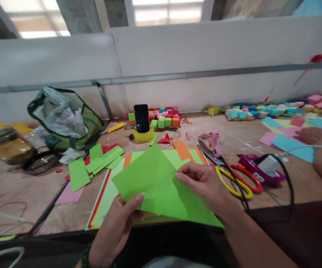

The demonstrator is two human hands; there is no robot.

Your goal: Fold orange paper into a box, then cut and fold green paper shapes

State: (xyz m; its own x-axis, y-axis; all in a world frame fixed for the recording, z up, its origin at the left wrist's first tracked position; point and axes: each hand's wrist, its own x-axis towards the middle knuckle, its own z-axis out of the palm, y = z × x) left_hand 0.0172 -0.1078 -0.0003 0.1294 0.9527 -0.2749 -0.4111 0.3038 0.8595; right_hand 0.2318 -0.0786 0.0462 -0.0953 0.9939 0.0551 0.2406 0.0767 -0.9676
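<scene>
Between both hands a sheet of bright green paper (155, 182) is held tilted above a stack of coloured sheets (105, 203). My left hand (124, 216) pinches its lower left edge, thumb on top and fingers underneath. On the right side, my right hand (197, 182) has thumb and fingertips closed on the upper right edge, where a small green corner sticks up. Part of the stack lies hidden under the sheet. Cut green paper pieces (93, 165) lie left of the stack, and an orange strip (181, 149) rests on its far edge.
Scissors with red and yellow handles (233, 182), a pink glue gun (212, 143) and a purple device with cable (261, 169) are at right. Behind stand a phone (142, 118) on a tape roll (143, 134) and folded paper blocks (163, 121). Another person's hand (319, 136) is far right.
</scene>
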